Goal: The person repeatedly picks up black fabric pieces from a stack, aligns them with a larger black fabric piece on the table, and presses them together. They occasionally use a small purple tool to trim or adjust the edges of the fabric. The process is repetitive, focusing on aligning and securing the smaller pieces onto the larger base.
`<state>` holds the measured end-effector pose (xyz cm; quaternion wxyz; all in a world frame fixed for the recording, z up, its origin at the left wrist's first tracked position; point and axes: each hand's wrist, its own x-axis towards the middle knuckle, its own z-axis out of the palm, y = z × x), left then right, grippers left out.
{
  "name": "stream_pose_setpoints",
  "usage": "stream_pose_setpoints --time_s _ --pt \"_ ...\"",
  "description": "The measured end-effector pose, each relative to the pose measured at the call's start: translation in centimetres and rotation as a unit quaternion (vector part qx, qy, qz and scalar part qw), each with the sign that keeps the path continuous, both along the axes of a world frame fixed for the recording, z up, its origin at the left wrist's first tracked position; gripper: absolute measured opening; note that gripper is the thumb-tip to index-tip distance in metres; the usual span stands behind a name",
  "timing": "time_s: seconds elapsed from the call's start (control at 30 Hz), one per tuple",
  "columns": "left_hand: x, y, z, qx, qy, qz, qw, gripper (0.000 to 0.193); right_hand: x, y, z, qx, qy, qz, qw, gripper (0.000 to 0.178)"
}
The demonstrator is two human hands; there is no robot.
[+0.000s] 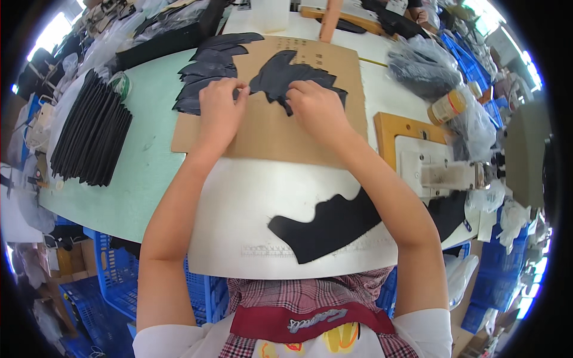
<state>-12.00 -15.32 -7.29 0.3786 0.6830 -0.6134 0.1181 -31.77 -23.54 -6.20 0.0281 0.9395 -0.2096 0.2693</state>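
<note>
On a brown cardboard sheet (268, 134) lie two groups of overlapping, dark, thin cut pieces, probably fabric or leather. The left group (209, 65) fans along the sheet's left side, partly hidden by my left hand (221, 101). Its thumb and fingers close together at the left tip of the right group's black cut piece (277, 74). My right hand (315, 106) has its fingers curled and closed on the same group's near edge, covering part of it. Nearer to me, a large curved black fabric piece (328, 224) lies flat, partly under my right forearm.
A row of black folded pieces (92, 131) stands at the left on the green table top (156, 128). To the right are a sewing machine (447, 176), a wooden frame (388, 140), a yellow-labelled jar (446, 107) and plastic bags (424, 68). Blue crates (122, 274) sit below the table.
</note>
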Motion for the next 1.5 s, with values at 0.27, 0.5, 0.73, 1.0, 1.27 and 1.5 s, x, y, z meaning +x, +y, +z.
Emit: stream_pose_setpoints --time_s 0.27,0.5,0.73,1.0,1.27,1.5 --pt "-0.8 1.4 -1.9 0.042 -0.003 -0.119 0.992 0.021 5.0 0.8 -0.4 -0.113 0.164 0.008 0.98 0.012" --pt "-1.4 1.1 -1.9 -0.012 0.022 -0.103 0.994 0.019 5.5 -0.1 -1.0 -0.159 0.189 0.002 0.969 0.007" --pt "-0.6 1.6 -1.9 -0.02 0.027 -0.102 0.994 0.019 5.2 0.1 0.1 -0.14 0.223 0.053 0.963 0.004" --pt "-0.1 1.5 -2.2 0.016 0.008 -0.068 0.998 0.019 6.2 -1.1 0.1 -0.16 0.192 0.062 0.966 0.008" --pt "-1.5 1.0 -2.0 0.016 0.007 -0.089 0.996 0.026 4.4 -4.9 1.9 0.344 0.016 -0.077 0.936 0.02" --pt "-2.6 0.0 -2.8 0.037 -0.048 -0.067 0.996 0.04 4.5 -6.0 0.4 0.41 -0.055 -0.076 0.907 0.018"
